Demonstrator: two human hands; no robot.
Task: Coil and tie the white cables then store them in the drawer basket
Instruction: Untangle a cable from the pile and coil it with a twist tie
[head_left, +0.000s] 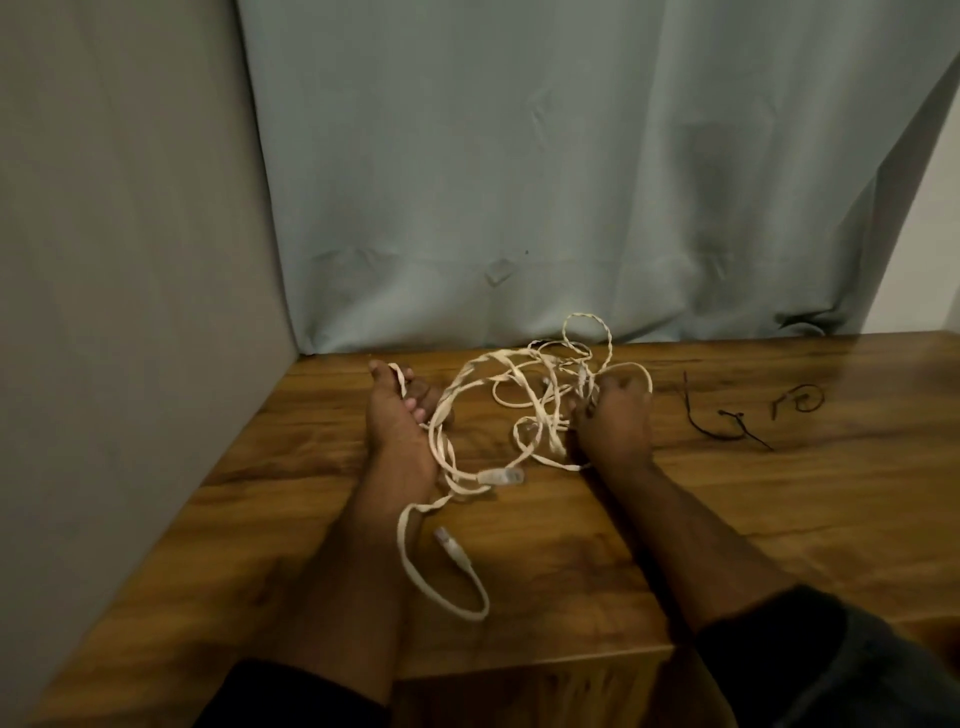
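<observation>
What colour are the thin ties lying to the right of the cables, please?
Black ties, seen in the head view, on the wooden table.

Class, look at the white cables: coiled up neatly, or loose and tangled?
Loose and tangled: the white cables sprawl in irregular loops across the table between both hands, untied.

2 bare forearms run back from the fingers (410, 402) into dark sleeves (810, 660) pushed up near the elbows.
</observation>
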